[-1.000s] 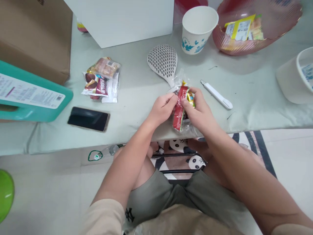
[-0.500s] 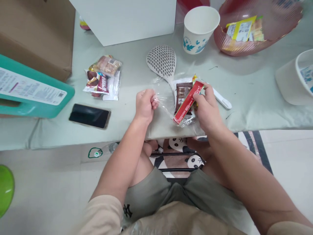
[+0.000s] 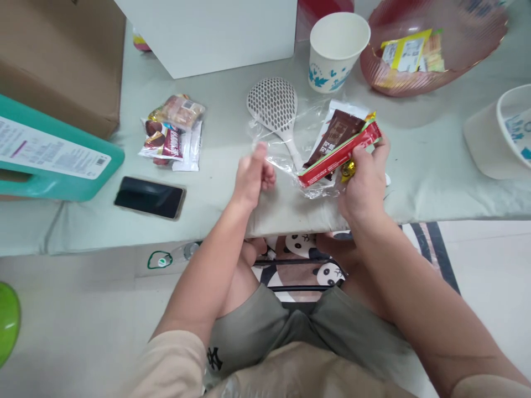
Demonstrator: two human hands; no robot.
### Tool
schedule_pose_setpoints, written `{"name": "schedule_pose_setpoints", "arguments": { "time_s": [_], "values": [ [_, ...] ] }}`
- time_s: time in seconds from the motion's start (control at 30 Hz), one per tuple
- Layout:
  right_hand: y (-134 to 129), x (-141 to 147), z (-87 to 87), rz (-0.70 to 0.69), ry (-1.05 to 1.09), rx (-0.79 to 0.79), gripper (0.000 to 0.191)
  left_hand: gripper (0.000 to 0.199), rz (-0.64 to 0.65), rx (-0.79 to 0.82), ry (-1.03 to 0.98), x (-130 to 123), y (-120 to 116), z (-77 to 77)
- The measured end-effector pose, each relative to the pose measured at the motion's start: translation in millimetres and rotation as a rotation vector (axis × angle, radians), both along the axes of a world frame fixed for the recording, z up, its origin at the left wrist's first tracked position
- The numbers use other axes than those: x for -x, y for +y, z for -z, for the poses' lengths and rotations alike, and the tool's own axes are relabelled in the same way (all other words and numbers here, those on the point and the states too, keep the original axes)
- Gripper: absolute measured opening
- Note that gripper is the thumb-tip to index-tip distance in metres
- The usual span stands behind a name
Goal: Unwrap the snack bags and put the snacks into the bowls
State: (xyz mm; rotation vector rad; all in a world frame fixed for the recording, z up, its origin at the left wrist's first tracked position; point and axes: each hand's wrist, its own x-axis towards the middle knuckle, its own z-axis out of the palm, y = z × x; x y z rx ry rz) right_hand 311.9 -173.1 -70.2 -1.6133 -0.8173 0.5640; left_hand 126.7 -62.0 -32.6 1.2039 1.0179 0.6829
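My right hand (image 3: 367, 174) is closed round a bundle of wrapped snacks: a long red packet (image 3: 338, 157) on top, a brown packet (image 3: 338, 132) beneath it, a white packet behind and a gold wrapper (image 3: 347, 170) by the fingers. Thin clear plastic (image 3: 276, 152) spreads from the bundle toward my left hand (image 3: 254, 174). That hand's fingers are curled with the thumb up, beside the plastic; whether they pinch it is unclear. The white slotted spoon (image 3: 274, 108) lies behind, its handle running under the plastic.
More snack packets (image 3: 176, 130) and a phone (image 3: 150, 197) lie at left, near a teal container (image 3: 62, 149) and a cardboard box (image 3: 62, 61). A white box (image 3: 215, 33), a paper cup (image 3: 338, 50), a pink bowl (image 3: 435, 83) and a white container (image 3: 485, 135) stand behind and at right.
My right hand has moved slightly right and up with the snacks, which now tilt more toward level and fan apart. My left thumb has lifted, and the clear plastic has shifted over the spoon.
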Motion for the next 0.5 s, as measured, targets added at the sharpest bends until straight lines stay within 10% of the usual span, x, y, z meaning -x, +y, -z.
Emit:
{"name": "schedule_pose_setpoints", "arguments": {
  "time_s": [0.13, 0.5],
  "values": [
    [-1.3, 3.3, -0.2, 0.029, 0.057, -0.064, 0.058, 0.050, 0.243, -0.140, 0.107, 2.9, -9.0, -1.7],
    [10.6, 0.9, 14.3, 0.083, 0.125, -0.032, 0.055, 0.030, 0.350, -0.072, -0.171, 8.3, -11.2, -2.4]
  ]
}}
